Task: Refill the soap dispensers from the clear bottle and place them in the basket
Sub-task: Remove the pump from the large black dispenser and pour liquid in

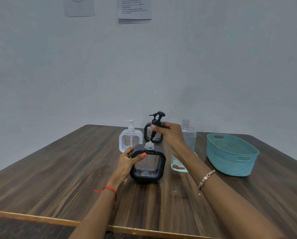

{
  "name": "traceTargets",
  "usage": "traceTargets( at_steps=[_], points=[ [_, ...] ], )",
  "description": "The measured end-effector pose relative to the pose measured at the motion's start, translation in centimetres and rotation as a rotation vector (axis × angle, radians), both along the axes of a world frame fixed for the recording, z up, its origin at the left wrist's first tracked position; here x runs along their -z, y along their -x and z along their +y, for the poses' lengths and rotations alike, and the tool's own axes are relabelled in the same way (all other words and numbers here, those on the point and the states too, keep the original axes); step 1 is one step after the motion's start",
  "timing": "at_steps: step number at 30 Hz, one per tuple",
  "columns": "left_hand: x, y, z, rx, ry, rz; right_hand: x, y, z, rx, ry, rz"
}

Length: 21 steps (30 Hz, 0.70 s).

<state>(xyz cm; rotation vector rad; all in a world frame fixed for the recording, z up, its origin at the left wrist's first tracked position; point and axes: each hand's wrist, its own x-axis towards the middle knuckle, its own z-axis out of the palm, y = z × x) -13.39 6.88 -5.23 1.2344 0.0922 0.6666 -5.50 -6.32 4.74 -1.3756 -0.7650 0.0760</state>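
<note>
Two hands work at centre table: the left hand (127, 161) grips the square black-framed soap dispenser (148, 165), the right hand (168, 133) pinches its lifted black pump (157, 121); the teal woven plastic basket (230, 155) sits right.

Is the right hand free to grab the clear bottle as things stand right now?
Probably not yet. The right hand is shut on the black pump, its tube tip at the neck of the near black dispenser. The clear bottle stands uncapped just behind that forearm, so it is close once the pump is released.
</note>
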Motion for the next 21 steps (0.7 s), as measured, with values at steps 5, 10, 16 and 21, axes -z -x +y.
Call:
traceTargets(
  at_steps=[5,10,16,21],
  points=[
    [0.0,-0.1,-0.1,-0.044,0.031,0.018,-0.2,0.0,-0.6,0.036,-0.08,-0.054],
    [0.1,0.1,0.2,-0.137,0.104,0.009,0.5,-0.3,-3.4,-0.028,-0.047,-0.204],
    [0.1,-0.4,0.1,-0.24,0.158,-0.01,5.5,-1.2,-6.8,-0.102,0.436,-0.666],
    [-0.1,-1.4,-0.7,-0.261,0.182,-0.04,10.6,-2.5,-6.3,-0.063,0.694,-0.854]
  ],
)
